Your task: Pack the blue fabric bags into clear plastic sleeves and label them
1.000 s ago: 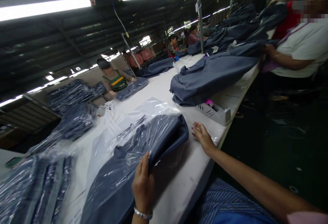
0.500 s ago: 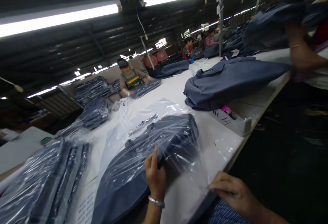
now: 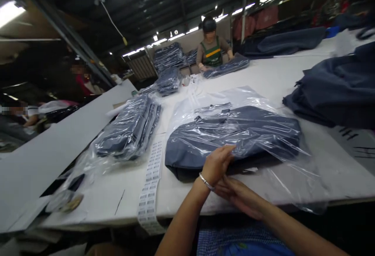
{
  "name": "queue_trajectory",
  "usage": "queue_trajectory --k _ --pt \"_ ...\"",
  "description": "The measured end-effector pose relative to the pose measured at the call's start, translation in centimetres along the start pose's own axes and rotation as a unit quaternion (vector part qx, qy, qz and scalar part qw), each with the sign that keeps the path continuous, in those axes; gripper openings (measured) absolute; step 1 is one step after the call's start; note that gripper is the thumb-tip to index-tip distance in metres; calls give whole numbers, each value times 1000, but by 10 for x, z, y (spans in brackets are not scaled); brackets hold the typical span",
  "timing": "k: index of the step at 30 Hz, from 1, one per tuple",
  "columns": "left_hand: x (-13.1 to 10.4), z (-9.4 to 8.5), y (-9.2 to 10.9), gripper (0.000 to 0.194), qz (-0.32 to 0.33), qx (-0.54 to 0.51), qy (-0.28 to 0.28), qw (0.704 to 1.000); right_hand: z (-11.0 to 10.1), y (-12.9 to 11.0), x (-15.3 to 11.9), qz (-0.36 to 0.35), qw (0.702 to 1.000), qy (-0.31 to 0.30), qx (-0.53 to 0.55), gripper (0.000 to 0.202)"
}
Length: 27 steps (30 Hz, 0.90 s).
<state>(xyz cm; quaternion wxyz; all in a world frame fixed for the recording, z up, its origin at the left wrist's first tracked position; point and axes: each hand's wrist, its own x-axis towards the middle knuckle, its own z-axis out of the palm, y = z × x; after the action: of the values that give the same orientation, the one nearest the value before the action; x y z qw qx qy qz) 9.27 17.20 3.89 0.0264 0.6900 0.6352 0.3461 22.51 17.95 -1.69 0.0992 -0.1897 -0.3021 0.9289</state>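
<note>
A dark blue fabric bag [image 3: 187, 146] lies on the white table, largely covered by a clear plastic sleeve [image 3: 263, 135]. My left hand [image 3: 217, 165], with a silver bangle at the wrist, is closed on the sleeve's edge at the near side of the bag. Just below it, close against the left wrist, is my right hand [image 3: 238, 195]; its fingers are partly hidden and what they hold, if anything, does not show. A small white tag [image 3: 251, 169] sticks out beside the bag.
Wrapped bags [image 3: 129, 125] are stacked at the left, beside a strip of printed labels [image 3: 150, 185]. Unwrapped dark fabric [image 3: 342, 88] lies at the right, by a marked white box [image 3: 351, 143]. Across the table, a person [image 3: 212, 51] in a green apron handles a wrapped bag.
The view has swung left. My right hand has left the plastic's right corner and come in beside my left. The sleeve's loose end now lies over the table's front edge.
</note>
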Motion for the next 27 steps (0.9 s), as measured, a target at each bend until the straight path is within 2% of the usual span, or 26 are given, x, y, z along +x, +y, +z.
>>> queue_trajectory --k 3,5,6,7,9,11,13,15,18,21,24,27 --pt "-37 -60 -24 41 -70 33 146 986 9 4 24 50 995 13 85 59" --pt "-66 -96 -57 45 -176 91 237 951 13 10 34 63 989 39 131 62" --pt "-79 -110 -77 48 -241 110 253 931 16 13 39 67 986 47 144 64" --pt "-91 -120 -98 52 -298 113 241 917 19 16 43 69 985 52 151 65" --pt "-105 -129 -138 58 -344 98 208 910 26 21 52 68 983 67 154 66" --pt "-108 -127 -171 60 -350 74 177 917 32 24 62 54 982 91 154 63" --pt "-102 -119 -194 55 -342 58 161 924 35 26 71 30 979 128 155 54" --pt "-93 -113 -207 45 -332 54 160 928 35 26 80 7 974 157 165 43" --pt "-84 -108 -215 34 -335 62 172 924 30 25 88 3 966 171 194 28" --pt "-87 -107 -209 34 -339 71 183 920 25 21 90 -1 965 156 209 23" --pt "-108 -109 -184 38 -329 75 196 921 23 15 91 -30 966 139 214 24" --pt "-153 -109 -147 41 -312 69 213 923 24 11 91 -56 969 127 206 22"
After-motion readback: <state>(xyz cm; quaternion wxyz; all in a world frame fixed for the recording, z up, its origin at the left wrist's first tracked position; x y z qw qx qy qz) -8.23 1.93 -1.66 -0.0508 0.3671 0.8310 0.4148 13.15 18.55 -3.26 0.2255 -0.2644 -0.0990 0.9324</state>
